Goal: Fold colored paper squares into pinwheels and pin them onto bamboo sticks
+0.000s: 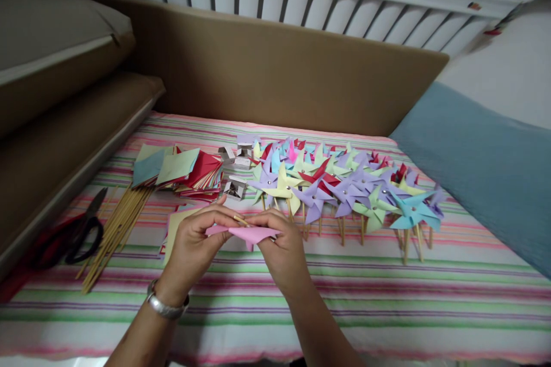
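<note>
While both hands meet at 6 o'clock over the striped cloth (387, 292), they pinch one pink paper (252, 234) between them. Left hand (193, 243): fingers closed on the paper's left edge, with a thin stick (241, 220) caught at the fingertips. Right hand (282, 246): fingers closed on the paper's right part. A bracelet (166, 305) sits on the left wrist.

Surroundings, read from the hands:
- 1 to 2 o'clock: finished pinwheels (344, 189) lie in a dense group.
- 11 o'clock: paper stack (181, 172), with small boxes (235, 187) just beside it.
- 9 o'clock: stick bundle (116, 229); scissors (81, 235) farther out, near the cloth's edge.
- 3 o'clock, well apart: blue pillow (482, 172).
</note>
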